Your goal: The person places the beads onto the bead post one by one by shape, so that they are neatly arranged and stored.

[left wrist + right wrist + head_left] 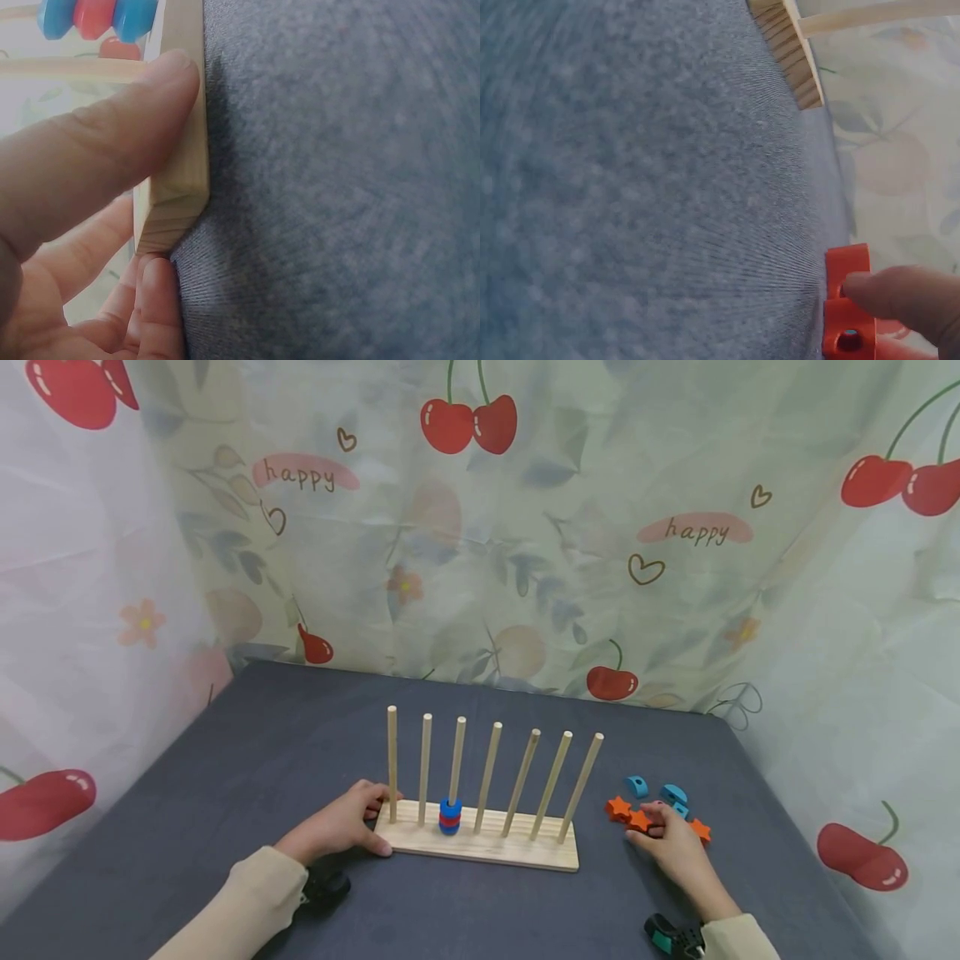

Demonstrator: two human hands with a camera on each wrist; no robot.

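A wooden peg board (480, 843) with several upright pegs stands on the table. My left hand (341, 822) grips its left end, with the thumb along the front edge and the other fingers around the end. On the third peg from the left sits a stack of blue and red beads (450, 818). To the right of the board, my right hand (675, 847) pinches an orange star (639, 822) at table level between thumb and fingers. In the right wrist view the thumb (892, 296) overlaps orange pieces, one showing a hole (849, 341); the other fingers are mostly hidden.
Near the right hand lie another orange star (618, 808), an orange star (701, 831) partly behind the hand, and blue pieces (637, 787), some curved. Dark wrist devices (326, 887) lie by both sleeves. A printed curtain (480, 568) surrounds the dark table (480, 910).
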